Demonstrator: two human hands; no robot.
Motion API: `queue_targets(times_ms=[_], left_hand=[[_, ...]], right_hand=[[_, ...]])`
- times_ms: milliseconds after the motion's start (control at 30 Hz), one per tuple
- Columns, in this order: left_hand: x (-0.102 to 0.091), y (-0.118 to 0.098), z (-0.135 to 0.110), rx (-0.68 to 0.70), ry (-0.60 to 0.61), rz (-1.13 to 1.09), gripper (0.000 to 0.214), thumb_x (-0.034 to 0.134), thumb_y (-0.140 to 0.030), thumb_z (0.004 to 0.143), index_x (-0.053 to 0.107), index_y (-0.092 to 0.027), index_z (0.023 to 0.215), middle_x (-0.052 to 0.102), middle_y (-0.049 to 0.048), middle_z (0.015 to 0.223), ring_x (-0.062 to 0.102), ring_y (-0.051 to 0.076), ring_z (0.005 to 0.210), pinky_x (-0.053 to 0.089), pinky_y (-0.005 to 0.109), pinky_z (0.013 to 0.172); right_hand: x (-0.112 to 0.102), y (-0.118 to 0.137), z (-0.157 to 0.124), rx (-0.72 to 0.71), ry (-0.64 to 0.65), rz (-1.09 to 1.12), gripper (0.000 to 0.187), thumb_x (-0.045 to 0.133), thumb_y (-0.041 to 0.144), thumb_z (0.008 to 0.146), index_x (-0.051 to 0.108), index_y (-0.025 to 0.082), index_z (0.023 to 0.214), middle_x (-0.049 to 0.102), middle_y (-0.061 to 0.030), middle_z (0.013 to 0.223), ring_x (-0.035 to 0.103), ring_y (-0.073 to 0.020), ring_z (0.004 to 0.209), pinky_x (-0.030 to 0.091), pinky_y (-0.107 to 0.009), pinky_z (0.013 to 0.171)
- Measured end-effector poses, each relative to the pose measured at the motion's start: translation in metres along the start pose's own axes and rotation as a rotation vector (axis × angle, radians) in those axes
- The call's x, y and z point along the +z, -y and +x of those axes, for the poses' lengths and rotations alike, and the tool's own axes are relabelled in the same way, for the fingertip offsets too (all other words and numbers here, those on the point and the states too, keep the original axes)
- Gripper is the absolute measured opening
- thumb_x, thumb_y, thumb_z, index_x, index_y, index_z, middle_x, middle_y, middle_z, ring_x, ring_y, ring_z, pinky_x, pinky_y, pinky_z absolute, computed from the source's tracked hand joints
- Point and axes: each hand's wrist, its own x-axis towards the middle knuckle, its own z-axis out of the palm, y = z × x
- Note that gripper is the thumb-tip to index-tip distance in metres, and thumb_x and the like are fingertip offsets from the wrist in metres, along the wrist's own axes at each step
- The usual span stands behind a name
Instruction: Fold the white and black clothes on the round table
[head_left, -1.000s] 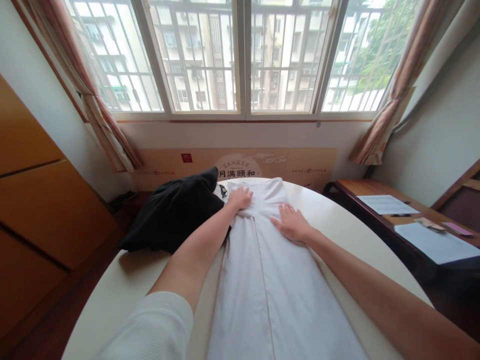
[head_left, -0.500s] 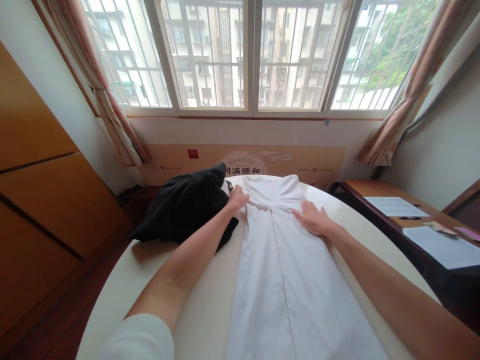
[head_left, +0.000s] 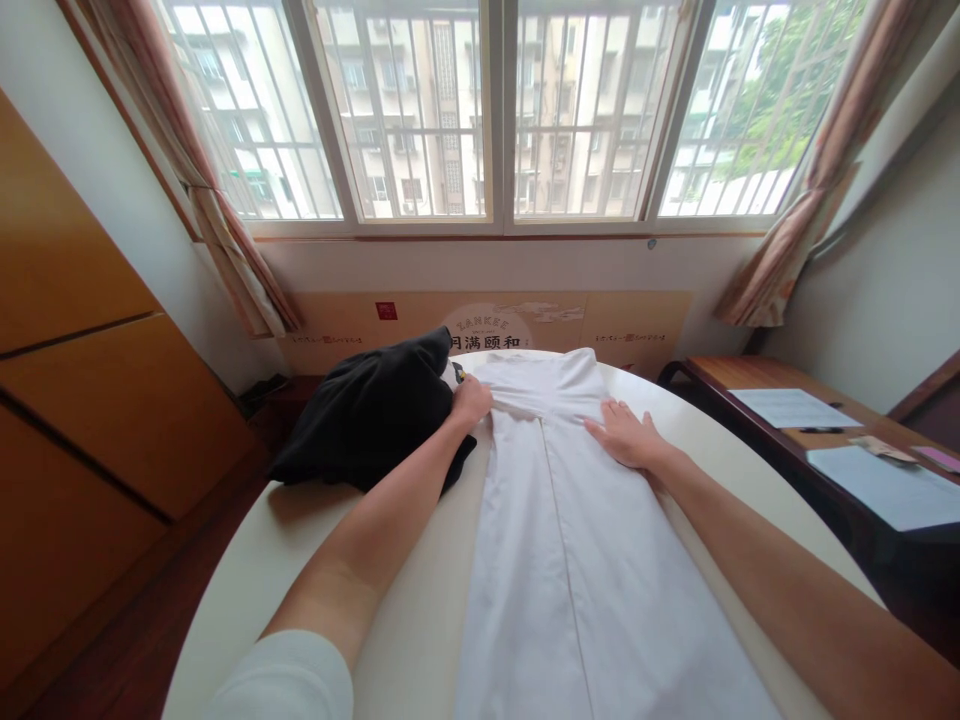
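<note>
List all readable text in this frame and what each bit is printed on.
"ZANKEE": arched over the round emblem on the tan cardboard panel under the window.
"月满颐和": large dark characters across that emblem.
Small red square seal on the panel: too small to read.
Fine dark print lines on the panel's left and right: blurred.
White paper sheets on the brown wooden desk: nothing legible.

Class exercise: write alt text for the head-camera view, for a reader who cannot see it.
Two bare hands press a white garment laid lengthwise on a round cream table: the left hand at its left edge, the right hand flat at its right edge. A black garment lies heaped beside the left hand, below a barred window.
</note>
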Motion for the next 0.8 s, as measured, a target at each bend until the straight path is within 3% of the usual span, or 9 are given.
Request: queue_targets(times_ms=[133, 233, 333, 433, 533, 633, 733, 800], left_hand=[[0.000, -0.004, -0.006, -0.057, -0.096, -0.122, 0.053, 0.053, -0.015, 0.099, 0.044, 0.000, 0.149, 0.070, 0.0299, 0.130, 0.068, 0.036, 0.124, 0.051, 0.040, 0.101], [-0.002, -0.006, -0.007, -0.076, -0.132, -0.181, 0.054, 0.052, -0.023, 0.103, 0.040, -0.001, 0.150, 0.069, 0.0284, 0.134, 0.067, 0.035, 0.126, 0.050, 0.039, 0.102], [-0.006, -0.008, -0.010, -0.078, -0.120, -0.242, 0.066, 0.057, -0.036, 0.101, 0.036, 0.000, 0.152, 0.066, 0.0269, 0.138, 0.066, 0.033, 0.129, 0.051, 0.035, 0.102], [-0.012, -0.007, -0.022, -0.008, -0.051, -0.149, 0.076, 0.063, -0.027, 0.094, 0.031, 0.006, 0.155, 0.063, 0.0317, 0.141, 0.064, 0.035, 0.131, 0.051, 0.035, 0.100], [-0.018, -0.004, -0.048, 0.081, 0.052, -0.005, 0.063, 0.062, -0.018, 0.087, 0.049, 0.006, 0.144, 0.068, 0.0333, 0.132, 0.068, 0.039, 0.124, 0.052, 0.036, 0.094], [-0.023, 0.000, -0.079, 0.185, 0.167, 0.083, 0.035, 0.064, -0.029, 0.090, 0.071, -0.005, 0.114, 0.078, 0.0242, 0.108, 0.074, 0.036, 0.105, 0.053, 0.034, 0.082], [-0.028, 0.003, -0.104, 0.286, 0.208, 0.156, 0.033, 0.056, -0.039, 0.098, 0.075, -0.012, 0.094, 0.079, 0.0173, 0.095, 0.075, 0.031, 0.093, 0.052, 0.031, 0.076], [-0.031, 0.005, -0.112, 0.325, 0.207, 0.157, 0.031, 0.054, -0.034, 0.099, 0.076, -0.014, 0.091, 0.079, 0.0149, 0.094, 0.075, 0.028, 0.090, 0.051, 0.031, 0.076]], right_hand=[[-0.006, 0.004, -0.008, 0.004, -0.015, -0.072, 0.083, 0.021, 0.060, 0.108, 0.021, 0.004, 0.170, 0.016, -0.0182, 0.177, 0.009, -0.0335, 0.165, 0.006, -0.066, 0.129], [-0.013, 0.024, -0.023, -0.094, -0.054, -0.079, 0.080, 0.023, 0.056, 0.109, 0.020, 0.004, 0.170, 0.016, -0.0184, 0.177, 0.006, -0.0327, 0.165, 0.005, -0.063, 0.130], [-0.016, 0.057, -0.050, -0.311, -0.047, -0.001, 0.084, 0.024, 0.060, 0.108, 0.018, 0.004, 0.171, 0.014, -0.0172, 0.178, 0.006, -0.0317, 0.166, 0.007, -0.058, 0.131], [-0.011, 0.086, -0.083, -0.598, 0.030, 0.095, 0.088, 0.029, 0.066, 0.106, 0.022, 0.006, 0.171, 0.017, -0.0157, 0.177, 0.010, -0.0308, 0.165, 0.009, -0.055, 0.132], [-0.004, 0.100, -0.107, -0.707, 0.076, 0.133, 0.089, 0.034, 0.066, 0.106, 0.024, 0.005, 0.170, 0.018, -0.0184, 0.176, 0.013, -0.0319, 0.165, 0.010, -0.055, 0.132], [0.000, 0.100, -0.116, -0.688, 0.079, 0.133, 0.090, 0.035, 0.065, 0.106, 0.024, 0.002, 0.169, 0.016, -0.0205, 0.175, 0.013, -0.0327, 0.165, 0.009, -0.055, 0.133], [0.001, 0.097, -0.117, -0.673, 0.072, 0.121, 0.089, 0.036, 0.064, 0.106, 0.023, 0.002, 0.169, 0.016, -0.0203, 0.175, 0.013, -0.0333, 0.164, 0.009, -0.055, 0.133], [0.001, 0.097, -0.117, -0.671, 0.060, 0.123, 0.088, 0.037, 0.063, 0.106, 0.024, 0.003, 0.169, 0.016, -0.0196, 0.175, 0.014, -0.0334, 0.164, 0.010, -0.056, 0.133]])
